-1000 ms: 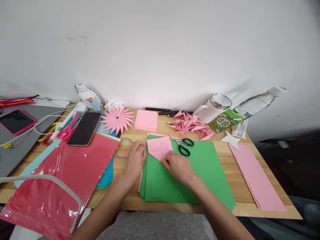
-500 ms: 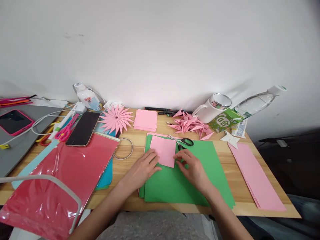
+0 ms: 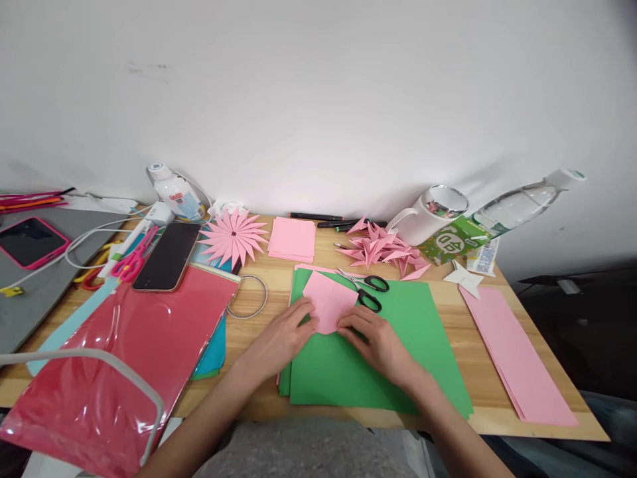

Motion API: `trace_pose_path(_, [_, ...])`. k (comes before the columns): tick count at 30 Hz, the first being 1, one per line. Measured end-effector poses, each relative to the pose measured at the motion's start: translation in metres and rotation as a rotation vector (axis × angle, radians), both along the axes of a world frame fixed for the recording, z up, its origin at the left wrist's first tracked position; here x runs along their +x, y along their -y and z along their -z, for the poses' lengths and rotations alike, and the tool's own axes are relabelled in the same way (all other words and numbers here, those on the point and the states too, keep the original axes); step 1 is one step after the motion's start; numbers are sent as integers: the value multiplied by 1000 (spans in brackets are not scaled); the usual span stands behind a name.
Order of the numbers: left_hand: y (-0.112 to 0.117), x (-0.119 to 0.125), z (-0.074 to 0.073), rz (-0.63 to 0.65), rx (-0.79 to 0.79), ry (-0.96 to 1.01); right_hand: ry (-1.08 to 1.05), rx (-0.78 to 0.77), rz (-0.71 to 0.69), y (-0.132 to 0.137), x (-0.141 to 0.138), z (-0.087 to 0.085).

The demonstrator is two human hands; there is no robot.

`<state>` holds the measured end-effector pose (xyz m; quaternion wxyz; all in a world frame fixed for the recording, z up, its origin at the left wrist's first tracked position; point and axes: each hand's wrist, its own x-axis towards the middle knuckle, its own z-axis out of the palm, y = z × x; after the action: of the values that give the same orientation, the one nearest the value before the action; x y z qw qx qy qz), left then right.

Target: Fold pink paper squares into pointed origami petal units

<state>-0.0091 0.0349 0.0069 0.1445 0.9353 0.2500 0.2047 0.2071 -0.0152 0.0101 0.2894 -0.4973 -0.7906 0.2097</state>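
Newly turned, our square pink paper sheet (image 3: 329, 299) sits pinched in our left hand (image 3: 286, 334) and right hand (image 3: 374, 337), where uneven tugging could crease it crookedly.

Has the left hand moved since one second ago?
Yes: the left hand has moved rightward, from beside the left edge of the green sheets to partly over them.

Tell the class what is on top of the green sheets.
A small pink paper, with the left hand and right hand at its edges, and black-handled scissors are on the green sheets. The green directly beneath them is covered.
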Motion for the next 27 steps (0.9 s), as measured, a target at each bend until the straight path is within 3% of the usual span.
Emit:
trace_pose_path(6, [-2,0,2,2,-48,61,71,-115,199,-12,-9,5])
trace_pose_path(13, [-4,5,1,-22,-78,99,166,-128,239,-21,-17,7])
trace_pose_path(27, [-4,9,-1,-14,15,-11,56,-200,300,-28,-19,7])
